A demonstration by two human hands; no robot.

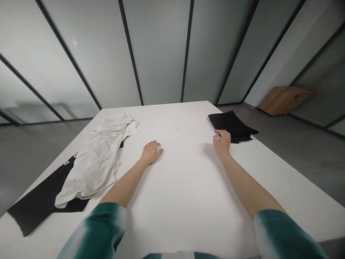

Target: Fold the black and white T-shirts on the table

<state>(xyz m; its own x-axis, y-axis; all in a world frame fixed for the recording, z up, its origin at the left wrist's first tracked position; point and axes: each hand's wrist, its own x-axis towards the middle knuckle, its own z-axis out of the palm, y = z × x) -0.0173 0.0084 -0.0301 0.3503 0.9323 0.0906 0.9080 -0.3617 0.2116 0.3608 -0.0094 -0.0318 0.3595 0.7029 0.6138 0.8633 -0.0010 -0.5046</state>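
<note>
From where I stand, the person's two bare arms reach forward over a white surface [178, 187], out of teal and white sleeves [107, 223]. The left hand [151, 152] lies palm down on the surface, left of its middle, with its grip spread: the fingers point toward the far edge and the thumb sticks out to the right. The right hand [222, 142] is over toward the right edge, fingers curled, at the near left side of a black folded stack [231, 124]. It seems to touch the cloth there, but I cannot tell whether that grip is pinching a layer or just resting against it.

The stack sits by the right edge, in the part nearer the far right corner, and several layers show along its near side; its outer tip reaches the edge.

Along the left edge, a rumpled white cloth [94, 162] stretches from near the far left corner down toward the near left one. It lies over a black garment [40, 201], which pokes out on the near left side and bears a small white label [66, 163].

Past the far edge stand frosted panels [159, 50] in dark frames, and a wooden box [283, 100] is on the grey floor [258, 122] beyond the right edge.
</note>
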